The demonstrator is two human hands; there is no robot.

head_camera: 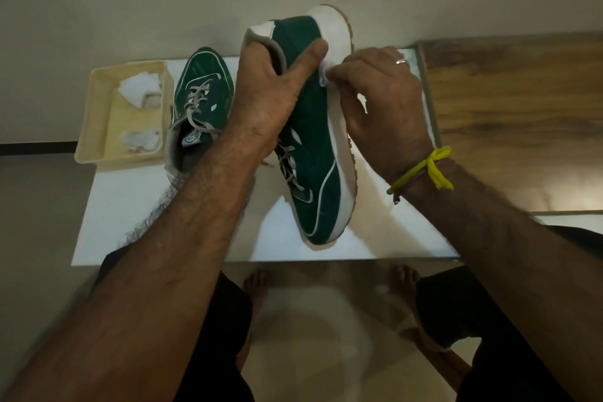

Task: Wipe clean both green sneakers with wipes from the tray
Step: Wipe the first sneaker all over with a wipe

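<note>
Head camera, looking down over a white table (182,225): a green suede sneaker (313,147) is held tilted above the tabletop, heel away from the person and toe resting near the table's near edge. The left hand (274,88) is hooked into the collar at the heel, fingers tucked inside the opening and thumb pressed along the green side panel. The right hand (381,101), a ring on one finger and a yellow thread (424,170) knotted at the wrist, is closed around a white wipe (324,77), which is pinched against the white midsole near the heel of the held sneaker. Only a small corner of the wipe is seen; the rest is hidden under the fingers.

To the left of the held sneaker, the second green sneaker (199,108) is set flat on the table, laces up, partly covered by the left forearm. Further left again, a cream plastic tray (94,114) is placed at the table's corner, with folded white wipes (138,88) at its far end and crumpled ones (142,140) at its near end.

The step in hand is judged to be the wiping of the first sneaker's sole edge. The next move appears to call for the wipe to be drawn along the midsole toward the toe while the shoe is kept steady at the heel; the second sneaker is not being handled.
</note>
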